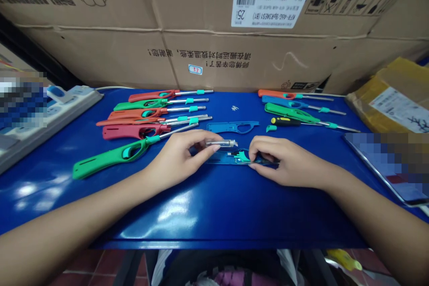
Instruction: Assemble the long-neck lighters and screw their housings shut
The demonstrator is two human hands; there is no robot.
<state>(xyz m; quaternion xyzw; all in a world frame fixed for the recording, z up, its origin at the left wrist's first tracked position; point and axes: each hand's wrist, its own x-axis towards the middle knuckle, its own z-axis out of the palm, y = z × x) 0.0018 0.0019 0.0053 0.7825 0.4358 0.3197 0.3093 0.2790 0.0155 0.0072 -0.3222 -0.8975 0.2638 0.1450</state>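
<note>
My left hand (187,152) pinches a clear fuel tank (221,143) with a pale valve at its right end, just above an opened blue lighter half (217,157). Inside that half sits a turquoise trigger (241,156) with dark wire or small parts beside it. Closed round the right part of the same half is my right hand (284,161); its fingers partly cover the metal tube there. Behind both hands, the other blue shell half (231,128) lies flat, hollow side up.
Several assembled gas lighters (114,161) lie at the left, more (291,113) at the right. A yellow-black screwdriver (284,121) and a turquoise piece (272,128) lie nearby. A cardboard box (201,13) stands behind; a power strip (73,98) and phone (378,165) flank the blue table (208,214).
</note>
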